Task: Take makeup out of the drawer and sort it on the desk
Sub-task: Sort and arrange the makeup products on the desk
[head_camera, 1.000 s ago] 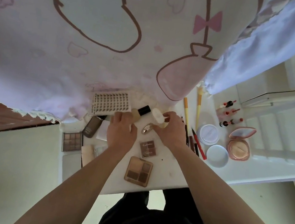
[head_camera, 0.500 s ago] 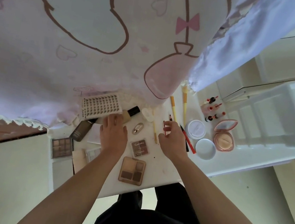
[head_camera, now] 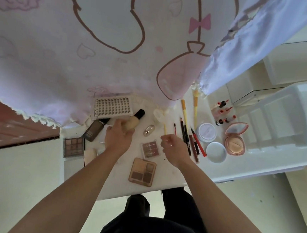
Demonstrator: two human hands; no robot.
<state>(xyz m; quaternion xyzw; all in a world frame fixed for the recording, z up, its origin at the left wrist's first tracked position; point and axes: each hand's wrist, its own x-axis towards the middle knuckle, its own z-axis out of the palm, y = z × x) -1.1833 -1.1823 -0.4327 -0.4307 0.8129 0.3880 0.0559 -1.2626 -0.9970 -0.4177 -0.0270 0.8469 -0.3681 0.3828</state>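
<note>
- Our left hand (head_camera: 118, 138) closes its grip round the beige foundation bottle (head_camera: 129, 125), tilted with its black cap pointing away from us, just beside the lash tray (head_camera: 112, 107).
- Our right hand (head_camera: 174, 148) has its fingers loosely curled at the near end of a thin yellow applicator (head_camera: 165, 128); we cannot tell whether its grip holds it.
- A tan eyeshadow palette (head_camera: 142, 172) lies on the white table (head_camera: 171, 172), between our forearms.
</note>
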